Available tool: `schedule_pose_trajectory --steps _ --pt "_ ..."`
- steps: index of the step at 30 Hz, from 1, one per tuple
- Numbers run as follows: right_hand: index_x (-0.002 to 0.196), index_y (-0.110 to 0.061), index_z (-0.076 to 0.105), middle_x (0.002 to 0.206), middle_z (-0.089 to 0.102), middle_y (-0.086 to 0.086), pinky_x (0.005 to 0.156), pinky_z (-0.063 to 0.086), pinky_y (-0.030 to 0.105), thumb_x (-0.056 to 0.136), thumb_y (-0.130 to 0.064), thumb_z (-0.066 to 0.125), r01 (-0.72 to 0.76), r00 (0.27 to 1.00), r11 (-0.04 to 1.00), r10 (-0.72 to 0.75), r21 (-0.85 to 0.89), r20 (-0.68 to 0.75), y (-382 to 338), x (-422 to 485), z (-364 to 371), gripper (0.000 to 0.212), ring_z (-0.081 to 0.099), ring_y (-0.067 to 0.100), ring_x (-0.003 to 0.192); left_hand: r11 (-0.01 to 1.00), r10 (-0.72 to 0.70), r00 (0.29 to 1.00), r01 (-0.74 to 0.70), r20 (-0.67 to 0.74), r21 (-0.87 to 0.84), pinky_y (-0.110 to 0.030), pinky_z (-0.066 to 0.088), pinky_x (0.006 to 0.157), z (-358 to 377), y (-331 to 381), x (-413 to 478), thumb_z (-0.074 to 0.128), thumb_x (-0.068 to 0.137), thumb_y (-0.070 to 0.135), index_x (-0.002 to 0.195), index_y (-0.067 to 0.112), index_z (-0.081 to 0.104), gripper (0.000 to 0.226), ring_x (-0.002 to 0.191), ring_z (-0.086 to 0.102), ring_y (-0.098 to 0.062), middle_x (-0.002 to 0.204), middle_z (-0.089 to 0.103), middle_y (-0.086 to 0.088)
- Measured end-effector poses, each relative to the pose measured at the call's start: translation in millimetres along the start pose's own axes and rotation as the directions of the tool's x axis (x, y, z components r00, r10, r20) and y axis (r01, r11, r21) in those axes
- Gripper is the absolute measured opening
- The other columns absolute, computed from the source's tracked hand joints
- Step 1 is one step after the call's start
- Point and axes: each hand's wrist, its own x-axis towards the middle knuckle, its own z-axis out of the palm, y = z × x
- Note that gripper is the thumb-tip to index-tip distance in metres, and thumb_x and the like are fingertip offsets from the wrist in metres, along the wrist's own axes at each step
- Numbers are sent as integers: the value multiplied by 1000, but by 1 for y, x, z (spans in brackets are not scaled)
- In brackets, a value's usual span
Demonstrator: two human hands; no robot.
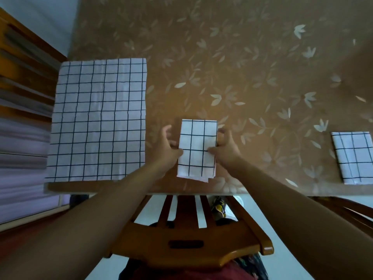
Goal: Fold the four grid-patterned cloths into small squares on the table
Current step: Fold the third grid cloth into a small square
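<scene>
On the left we saw a big white cloth with dark grid lines (96, 120). It lay flat and open on the brown table cover with pale leaves (252, 63), and its near edge reached the table's front edge.

Next to it, but not touching it, was the person's left hand (167, 147). Its thumb lay on the left edge of a small folded white grid cloth (196, 152), and its fingers were curled just beside that edge, so it pinched the cloth there.

This folded cloth sat near the front of the table, in the middle. It was a tall, thin shape, not a square, and its near corners looked a bit loose.

The right hand (225, 146) pinched the cloth's right edge, thumb on top and curled fingers at the side.

Below the hands a brown wooden chair back (187, 237) stood against the table.

Far to the right, well apart, another folded white grid cloth (354, 158) lay flat, a little tilted.
</scene>
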Motion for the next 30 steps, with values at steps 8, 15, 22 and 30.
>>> schedule_pose_trajectory --steps 8,15,22,30 --pt "151 -51 14 100 65 2 68 53 34 87 2 46 190 978 885 -207 -426 7 31 -4 19 89 67 22 85 838 185 958 -270 218 475 -37 55 70 -3 -33 0 63 83 -5 125 25 65 52 80 62 -18 100 66 -2" --pt "135 -21 62 127 53 8 88 53 37 92 1 53 301 935 717 -352 -629 47 38 6 18 49 58 28 110 569 306 916 -393 258 722 -42 41 107 -5 -51 -4 73 79 17 126 22 65 49 128 41 -33 138 43 -12" --pt "163 -22 -9 168 -21 14 125 2 57 83 -67 64 458 815 -95 -353 -884 460 45 26 11 117 -17 33 156 123 255 817 -559 518 820 -56 6 125 -9 -40 21 70 88 48 162 10 -4 111 155 -16 -34 167 -16 -20" --pt "160 -11 -15 165 -28 18 121 -3 65 83 -83 44 432 858 -157 -232 -888 458 46 35 9 121 -25 32 153 138 122 830 -557 544 819 -50 -7 125 -13 -37 31 61 92 56 160 9 -12 111 153 -25 -24 166 -27 -12"
